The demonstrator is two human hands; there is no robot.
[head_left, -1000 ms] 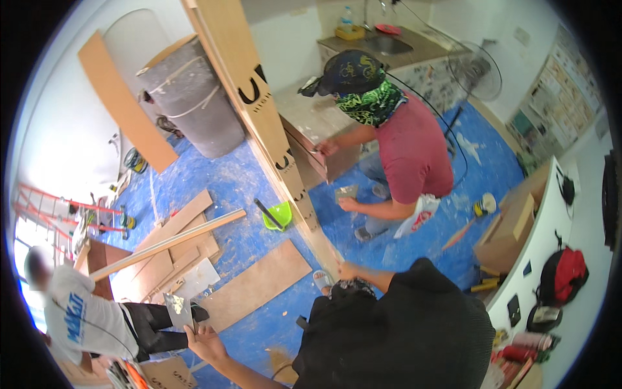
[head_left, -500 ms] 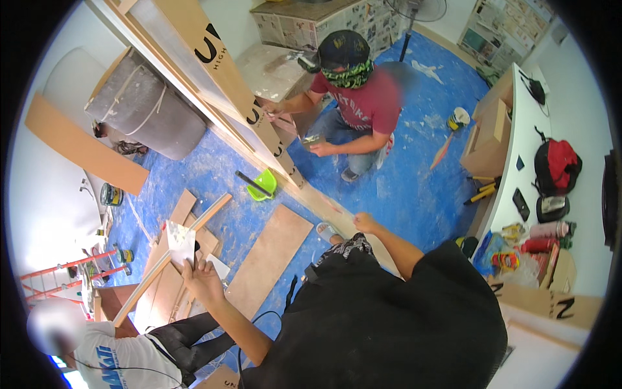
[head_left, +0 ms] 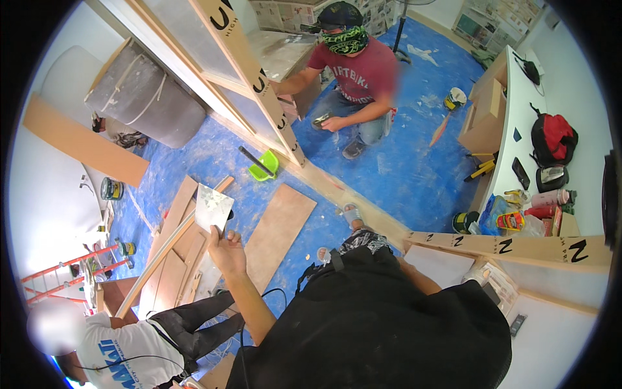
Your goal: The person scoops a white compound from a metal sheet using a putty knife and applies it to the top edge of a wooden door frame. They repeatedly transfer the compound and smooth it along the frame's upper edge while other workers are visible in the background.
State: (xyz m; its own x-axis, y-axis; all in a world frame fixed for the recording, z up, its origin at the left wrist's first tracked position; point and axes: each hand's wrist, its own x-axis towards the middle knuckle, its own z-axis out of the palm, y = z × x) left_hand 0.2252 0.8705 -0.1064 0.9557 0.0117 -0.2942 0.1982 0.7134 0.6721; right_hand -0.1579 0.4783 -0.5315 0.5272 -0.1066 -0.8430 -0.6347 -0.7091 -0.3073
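Note:
A thin, flat, squarish plate (head_left: 214, 206) with whitish smears on its pale face is held up in my left hand (head_left: 228, 249). My fingers are closed at its lower edge, and a small dark part shows behind it. Below this plate, out of reach on the floor, lie wooden boards and strips (head_left: 172, 259). My right forearm (head_left: 420, 277) comes out of the black sleeve beside my patterned shorts. The hand at its end is hidden behind my body.
A co-worker (head_left: 356, 78) squats beyond the wooden wall frame (head_left: 262, 91), holding a small tool. Another person (head_left: 129, 350) is at lower left. A green dustpan (head_left: 265, 165), a board (head_left: 278, 233) and paint cans lie on blue sheeting (head_left: 389, 168). Right stands a cluttered white counter (head_left: 528, 136).
My right hand has gone from the far side of the frame's floor rail to out of sight. My left hand has shifted right with the plate. The co-worker's tool hand has lowered.

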